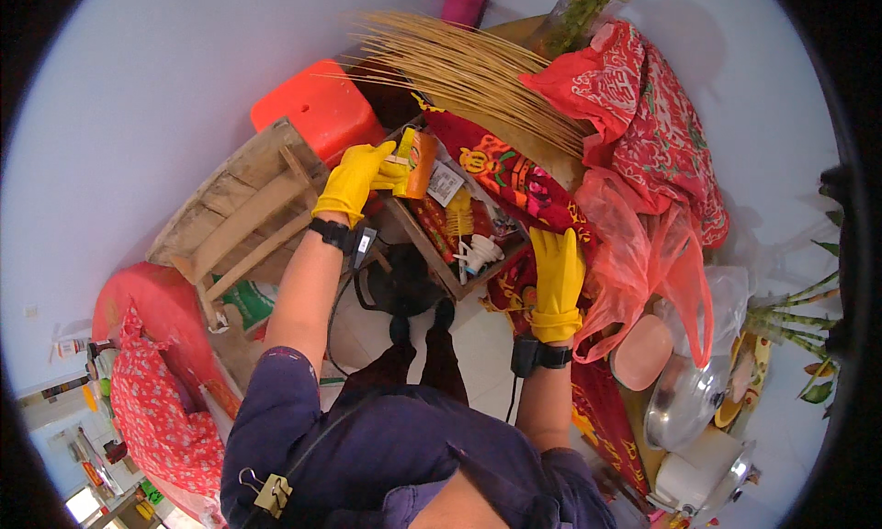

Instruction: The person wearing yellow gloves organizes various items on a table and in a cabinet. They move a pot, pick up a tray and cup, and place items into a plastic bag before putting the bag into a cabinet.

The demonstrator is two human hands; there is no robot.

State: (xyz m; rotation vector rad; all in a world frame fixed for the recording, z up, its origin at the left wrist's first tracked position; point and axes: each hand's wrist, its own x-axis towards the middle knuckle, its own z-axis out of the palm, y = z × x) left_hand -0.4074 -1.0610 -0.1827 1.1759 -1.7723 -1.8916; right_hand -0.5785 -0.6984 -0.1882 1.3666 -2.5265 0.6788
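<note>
My left hand (365, 177), in a yellow rubber glove, grips an orange and yellow packet (415, 163) above the far end of an open wooden drawer (427, 239). Inside the drawer lie a white labelled packet (444, 183), a yellow bristled brush (458, 219), a white spiral light bulb (480, 254) and red items partly hidden beneath them. My right hand (557, 281), gloved the same way, rests with its fingertips at the edge of a dark red patterned cloth (510, 163), to the right of the drawer.
Thin dry stalks (468, 67) lie on the table beside a red patterned cloth bundle (661, 129). A red plastic bag (641, 246), a pink container (641, 352) and a metal lid (685, 401) are on the right. At left are a red plastic stool (317, 108) and a wooden frame (234, 205).
</note>
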